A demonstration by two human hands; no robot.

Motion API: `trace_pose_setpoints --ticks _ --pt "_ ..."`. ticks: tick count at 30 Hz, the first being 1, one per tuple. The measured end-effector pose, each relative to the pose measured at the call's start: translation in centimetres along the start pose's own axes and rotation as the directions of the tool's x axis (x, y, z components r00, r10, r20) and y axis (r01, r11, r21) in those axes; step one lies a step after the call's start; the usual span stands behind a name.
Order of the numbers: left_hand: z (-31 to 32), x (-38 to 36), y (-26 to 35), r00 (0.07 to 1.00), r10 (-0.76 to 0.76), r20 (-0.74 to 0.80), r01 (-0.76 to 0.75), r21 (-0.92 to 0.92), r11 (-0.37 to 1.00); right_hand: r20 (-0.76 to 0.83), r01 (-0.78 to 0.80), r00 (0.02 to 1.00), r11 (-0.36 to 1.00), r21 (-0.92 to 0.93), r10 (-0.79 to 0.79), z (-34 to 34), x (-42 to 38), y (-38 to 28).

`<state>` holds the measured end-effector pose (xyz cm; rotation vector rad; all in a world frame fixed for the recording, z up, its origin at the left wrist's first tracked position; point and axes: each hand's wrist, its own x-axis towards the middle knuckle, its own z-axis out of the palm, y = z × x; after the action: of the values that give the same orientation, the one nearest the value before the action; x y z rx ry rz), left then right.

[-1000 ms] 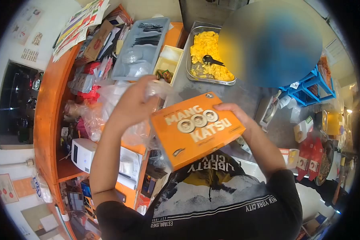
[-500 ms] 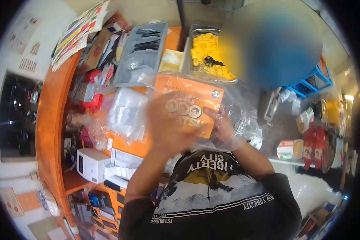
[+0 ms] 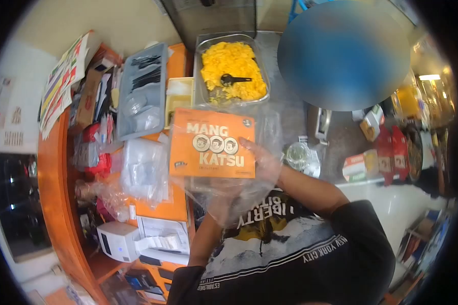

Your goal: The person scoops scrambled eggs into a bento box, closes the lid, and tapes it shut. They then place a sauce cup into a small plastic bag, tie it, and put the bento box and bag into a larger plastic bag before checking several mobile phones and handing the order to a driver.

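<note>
While a stack of clear plastic bags [image 3: 143, 165] lies on the orange counter [image 3: 172, 207] at the left, the work in hand looks like bagging a box. The left forearm rises from below, and the left hand [image 3: 230, 192] sits beneath the box's near edge, blurred behind film; whether its fingers are closed or spread I cannot tell. In the middle, the orange box [image 3: 212, 144] is held up in front of the shirt [image 3: 269, 244], printed face to the camera, with a loose clear bag [image 3: 269, 124] showing around its sides and underneath (how far in it is, the glare hides). Next, I judge, the move calls for a steady grip on the box and the film drawn evenly past its corners without snagging. Further right, the right hand [image 3: 264, 161] is clamped on the box's right edge, thumb laid across the printed face, film over hand and wrist; its forearm slants up from the lower right, elbow out.
</note>
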<state>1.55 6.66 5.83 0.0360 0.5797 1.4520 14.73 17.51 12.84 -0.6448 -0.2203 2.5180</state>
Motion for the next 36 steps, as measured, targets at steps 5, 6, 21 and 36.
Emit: trace_pose_setpoints --ticks 5,6,21,36 --pt "-0.7 1.3 -5.1 0.995 -0.098 -0.002 0.097 -0.083 0.992 -0.216 0.157 0.952 0.953 -0.259 -0.215 -5.2 3.4 1.7" --pt "-0.7 1.1 -5.5 0.982 -0.157 0.104 0.188 -0.464 0.866 -0.276 0.143 0.935 0.95 -0.276 -0.221 -5.2 3.7 1.3" --pt "-6.4 14.7 34.8 0.43 0.794 0.431 -0.174 0.902 -0.396 -0.484 -0.371 0.847 -0.41 -0.833 0.218 4.9 1.7 -10.9" --pt "-5.7 36.8 45.1 0.792 0.609 0.041 0.403 0.714 -0.573 0.375 -0.062 0.865 -0.814 -0.577 -0.332 15.3 61.1 -10.7"
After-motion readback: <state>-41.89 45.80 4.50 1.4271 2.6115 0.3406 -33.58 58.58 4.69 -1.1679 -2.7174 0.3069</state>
